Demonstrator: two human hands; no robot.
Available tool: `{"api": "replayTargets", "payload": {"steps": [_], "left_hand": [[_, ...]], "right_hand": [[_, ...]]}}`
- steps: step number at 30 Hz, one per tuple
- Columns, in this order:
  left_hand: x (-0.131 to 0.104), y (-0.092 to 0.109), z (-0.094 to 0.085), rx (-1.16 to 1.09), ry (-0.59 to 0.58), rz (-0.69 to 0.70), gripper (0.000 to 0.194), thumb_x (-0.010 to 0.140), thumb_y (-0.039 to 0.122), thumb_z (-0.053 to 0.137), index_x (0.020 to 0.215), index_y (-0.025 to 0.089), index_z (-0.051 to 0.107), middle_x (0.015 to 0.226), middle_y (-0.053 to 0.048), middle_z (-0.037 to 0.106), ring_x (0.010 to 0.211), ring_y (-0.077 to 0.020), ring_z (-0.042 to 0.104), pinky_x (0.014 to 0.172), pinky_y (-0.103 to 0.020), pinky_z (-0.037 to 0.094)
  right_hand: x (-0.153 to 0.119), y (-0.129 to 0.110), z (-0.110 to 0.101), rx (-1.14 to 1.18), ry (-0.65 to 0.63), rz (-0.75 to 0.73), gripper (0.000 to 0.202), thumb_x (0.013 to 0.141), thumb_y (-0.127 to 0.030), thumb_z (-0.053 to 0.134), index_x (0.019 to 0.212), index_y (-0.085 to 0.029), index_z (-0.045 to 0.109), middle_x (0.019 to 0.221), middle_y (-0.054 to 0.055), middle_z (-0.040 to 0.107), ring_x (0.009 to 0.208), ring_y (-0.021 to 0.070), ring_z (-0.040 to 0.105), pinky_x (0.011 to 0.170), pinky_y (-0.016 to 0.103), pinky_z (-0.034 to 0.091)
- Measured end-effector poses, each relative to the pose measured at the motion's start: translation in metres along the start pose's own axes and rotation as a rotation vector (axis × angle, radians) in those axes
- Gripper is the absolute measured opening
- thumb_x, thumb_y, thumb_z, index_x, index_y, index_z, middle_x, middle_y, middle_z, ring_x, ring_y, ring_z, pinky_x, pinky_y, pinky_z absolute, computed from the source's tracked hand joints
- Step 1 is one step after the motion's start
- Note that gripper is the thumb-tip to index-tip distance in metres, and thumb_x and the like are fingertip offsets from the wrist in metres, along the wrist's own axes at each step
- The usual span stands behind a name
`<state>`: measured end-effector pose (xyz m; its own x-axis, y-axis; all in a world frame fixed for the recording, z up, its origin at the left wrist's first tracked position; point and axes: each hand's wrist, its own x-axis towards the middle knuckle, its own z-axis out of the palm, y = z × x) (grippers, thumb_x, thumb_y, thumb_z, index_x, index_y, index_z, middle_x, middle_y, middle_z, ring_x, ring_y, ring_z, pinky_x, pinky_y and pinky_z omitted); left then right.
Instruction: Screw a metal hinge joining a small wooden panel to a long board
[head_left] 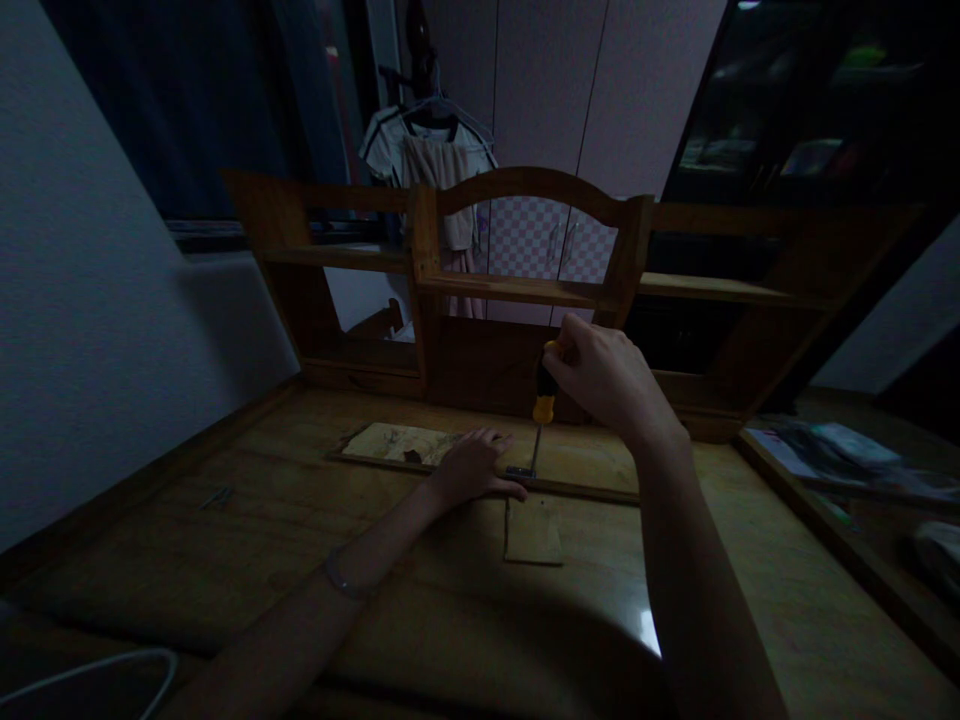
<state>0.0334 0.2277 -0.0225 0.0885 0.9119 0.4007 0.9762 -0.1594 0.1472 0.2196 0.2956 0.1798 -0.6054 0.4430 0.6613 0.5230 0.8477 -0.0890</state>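
A screwdriver (pixel 544 396) with a yellow and black handle stands nearly upright, its handle gripped by my right hand (pixel 604 375). Its shaft runs down to a small dark metal piece (pixel 519 471) on the edge of a long wooden board (pixel 585 463). Spread over the same board, left of the metal piece, my left hand (pixel 474 468) rests with its thumb along the near edge and its fingers apart. Just on the near side of the board lies a small square wooden piece (pixel 533 532).
A wooden shelf unit (pixel 517 290) rises at the back of the wooden desk (pixel 360 590). Small thin items (pixel 216 497) lie at the left. Plastic-wrapped things (pixel 862 445) are at the right. A white cable (pixel 142 655) curves at the lower left.
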Motion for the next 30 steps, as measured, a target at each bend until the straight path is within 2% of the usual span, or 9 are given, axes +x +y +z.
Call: {"api": "replayTargets", "payload": {"steps": [4, 7, 11, 15, 23, 30], "left_hand": [[-0.0008, 0.0008, -0.0016, -0.004, 0.012, 0.007, 0.098, 0.060, 0.087, 0.059, 0.132, 0.019, 0.056, 0.114, -0.013, 0.062, 0.108, -0.0306, 0.059, 0.094, -0.039, 0.045], [-0.0009, 0.0012, -0.0022, 0.001, 0.010, 0.004, 0.098, 0.060, 0.087, 0.059, 0.131, 0.019, 0.057, 0.113, -0.013, 0.062, 0.107, -0.0304, 0.059, 0.093, -0.039, 0.046], [-0.0008, 0.0009, -0.0015, 0.003, 0.013, 0.005, 0.100, 0.060, 0.088, 0.058, 0.132, 0.019, 0.056, 0.115, -0.014, 0.062, 0.109, -0.0308, 0.059, 0.094, -0.039, 0.046], [-0.0002, 0.0009, -0.0014, 0.014, -0.008, 0.000, 0.103, 0.059, 0.090, 0.056, 0.132, 0.017, 0.057, 0.114, -0.015, 0.063, 0.108, -0.0314, 0.059, 0.095, -0.041, 0.046], [0.0008, 0.0005, -0.0027, 0.006, -0.018, 0.015, 0.101, 0.063, 0.089, 0.056, 0.134, 0.016, 0.055, 0.118, -0.015, 0.062, 0.111, -0.0317, 0.058, 0.096, -0.041, 0.045], [0.0005, -0.0007, 0.0000, 0.022, -0.014, 0.009, 0.104, 0.061, 0.091, 0.053, 0.133, 0.016, 0.056, 0.116, -0.014, 0.063, 0.109, -0.0310, 0.059, 0.096, -0.041, 0.046]], "right_hand": [[0.0014, 0.0023, 0.0015, 0.190, -0.013, -0.058, 0.007, 0.086, -0.025, 0.051, 0.088, -0.022, 0.046, 0.082, 0.004, 0.063, 0.069, 0.0172, 0.056, 0.062, 0.028, 0.036], [0.0018, 0.0034, 0.0040, 0.245, -0.002, -0.072, 0.010, 0.086, -0.023, 0.051, 0.095, -0.022, 0.046, 0.080, 0.002, 0.060, 0.068, 0.0163, 0.056, 0.063, 0.028, 0.038], [0.0024, 0.0047, 0.0070, 0.247, -0.007, -0.093, 0.012, 0.090, -0.024, 0.052, 0.102, -0.023, 0.049, 0.086, 0.002, 0.062, 0.069, 0.0154, 0.055, 0.065, 0.027, 0.040], [0.0031, 0.0060, 0.0081, 0.196, -0.025, -0.090, 0.009, 0.093, -0.029, 0.053, 0.097, -0.022, 0.055, 0.093, 0.006, 0.064, 0.077, 0.0171, 0.058, 0.071, 0.029, 0.042], [0.0002, 0.0065, 0.0019, 0.173, -0.032, -0.101, 0.016, 0.091, -0.018, 0.047, 0.099, -0.017, 0.061, 0.081, 0.006, 0.065, 0.071, 0.0174, 0.060, 0.064, 0.027, 0.040], [0.0029, 0.0091, 0.0058, 0.147, -0.045, -0.069, 0.021, 0.096, -0.030, 0.050, 0.103, -0.019, 0.066, 0.097, 0.009, 0.067, 0.083, 0.0201, 0.063, 0.076, 0.031, 0.045]]}}
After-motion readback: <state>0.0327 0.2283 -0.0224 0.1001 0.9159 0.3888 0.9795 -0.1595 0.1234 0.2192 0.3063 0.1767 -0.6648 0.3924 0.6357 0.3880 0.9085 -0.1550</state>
